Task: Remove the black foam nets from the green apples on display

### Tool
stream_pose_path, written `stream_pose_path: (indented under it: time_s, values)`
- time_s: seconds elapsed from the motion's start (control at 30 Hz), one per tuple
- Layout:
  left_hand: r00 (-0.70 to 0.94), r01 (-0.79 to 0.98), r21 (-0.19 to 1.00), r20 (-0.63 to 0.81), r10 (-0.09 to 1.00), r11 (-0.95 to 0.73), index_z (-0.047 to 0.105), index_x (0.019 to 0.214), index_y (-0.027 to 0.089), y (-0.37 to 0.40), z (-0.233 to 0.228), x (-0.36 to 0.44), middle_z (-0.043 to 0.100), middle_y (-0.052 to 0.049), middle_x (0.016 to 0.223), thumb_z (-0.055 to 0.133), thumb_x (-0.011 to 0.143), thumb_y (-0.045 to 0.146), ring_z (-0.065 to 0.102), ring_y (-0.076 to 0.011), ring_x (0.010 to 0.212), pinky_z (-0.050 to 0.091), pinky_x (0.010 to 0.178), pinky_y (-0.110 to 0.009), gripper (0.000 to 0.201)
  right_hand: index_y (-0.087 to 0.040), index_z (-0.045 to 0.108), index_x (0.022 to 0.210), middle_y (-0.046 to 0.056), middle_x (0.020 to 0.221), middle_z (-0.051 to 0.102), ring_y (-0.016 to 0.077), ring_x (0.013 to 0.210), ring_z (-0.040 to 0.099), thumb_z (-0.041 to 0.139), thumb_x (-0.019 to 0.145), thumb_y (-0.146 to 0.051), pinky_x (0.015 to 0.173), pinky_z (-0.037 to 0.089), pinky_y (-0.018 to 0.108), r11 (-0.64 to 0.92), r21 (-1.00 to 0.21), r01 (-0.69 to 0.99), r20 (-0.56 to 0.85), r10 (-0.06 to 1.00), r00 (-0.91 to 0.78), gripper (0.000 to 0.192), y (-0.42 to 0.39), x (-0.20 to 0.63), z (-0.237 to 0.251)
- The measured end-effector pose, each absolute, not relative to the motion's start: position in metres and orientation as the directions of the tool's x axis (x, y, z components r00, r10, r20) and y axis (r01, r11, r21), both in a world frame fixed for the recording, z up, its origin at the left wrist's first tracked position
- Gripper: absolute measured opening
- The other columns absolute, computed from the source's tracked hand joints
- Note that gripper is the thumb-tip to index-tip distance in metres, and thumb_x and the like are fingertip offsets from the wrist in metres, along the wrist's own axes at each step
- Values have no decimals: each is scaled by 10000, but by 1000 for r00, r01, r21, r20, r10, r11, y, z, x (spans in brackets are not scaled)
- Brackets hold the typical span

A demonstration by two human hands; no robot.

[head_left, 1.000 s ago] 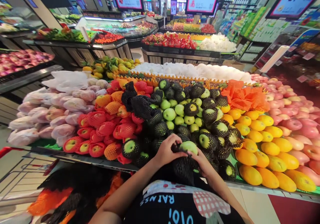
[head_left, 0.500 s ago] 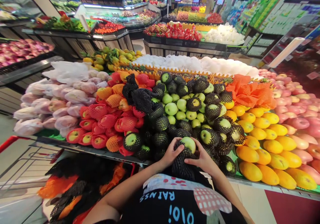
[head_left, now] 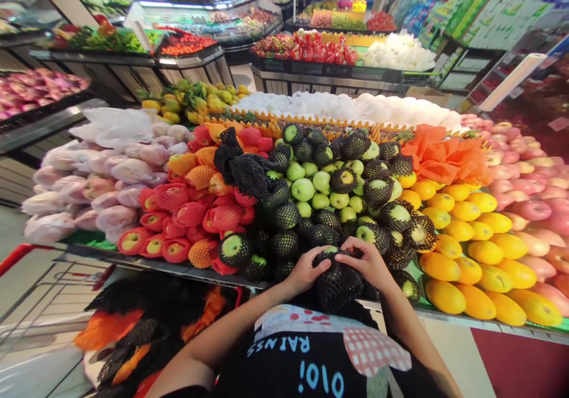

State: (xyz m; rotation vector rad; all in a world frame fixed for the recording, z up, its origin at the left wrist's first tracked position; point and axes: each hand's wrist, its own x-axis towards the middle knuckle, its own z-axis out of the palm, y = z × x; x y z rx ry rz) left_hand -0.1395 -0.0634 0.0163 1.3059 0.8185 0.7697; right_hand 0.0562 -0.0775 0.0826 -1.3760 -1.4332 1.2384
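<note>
- Both hands meet at the front edge of the fruit desk (head_left: 133, 261), just above the person's chest, on one green apple in a black foam net (head_left: 338, 279).
- The left hand (head_left: 306, 270) has its fingers curled onto the net's upper left side. The right hand (head_left: 367, 263) has its fingers bent over the top, pinching the net's rim; only a sliver of green shows between them.
- Neither hand is spread wide: both are closed around the netted apple, which is held against the front row of the netted green apples (head_left: 284, 244), not resting free.
- Bare green apples (head_left: 303, 189) sit higher in the pile; red-netted apples (head_left: 191, 214) lie to the left and oranges (head_left: 444, 294) to the right.
- A cart holding loose black and orange nets (head_left: 133, 338) stands low on the left.
- Risk, as I judge it: the foam mesh is stretchy, and a hard tug at the rim could tear it or squeeze the apple out and over the desk edge.
- Another risk: the hands press into a stacked slope, so a nudge could send neighbouring apples rolling.
- Compared with half a second ago, the apple's green top stood well clear of the net; now the net covers nearly all of it, and the right hand has come over the top.
</note>
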Motion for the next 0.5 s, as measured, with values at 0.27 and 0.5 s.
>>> stream_pose_path:
  time_s: [0.27,0.5]
  values:
    - [456,-298,809,-347,820,508,732,879,133,-69,7,-132,739,-101,875,684,676,759,684,-261,901,526,879,-379,660,-198,584,680,-64,572,450,77,483,327,768,641,-682,448,248,221,-399,-916,-38,-394,913,-109,519,-61,53,49]
    - [350,-328,774,-433,831,542,728,918,161,-61,2,-135,746,-84,856,684,702,728,692,-276,946,547,927,-438,608,-194,580,691,-40,668,550,101,601,478,891,537,-556,566,408,230,-362,-928,-85,-349,927,-136,502,-86,60,58]
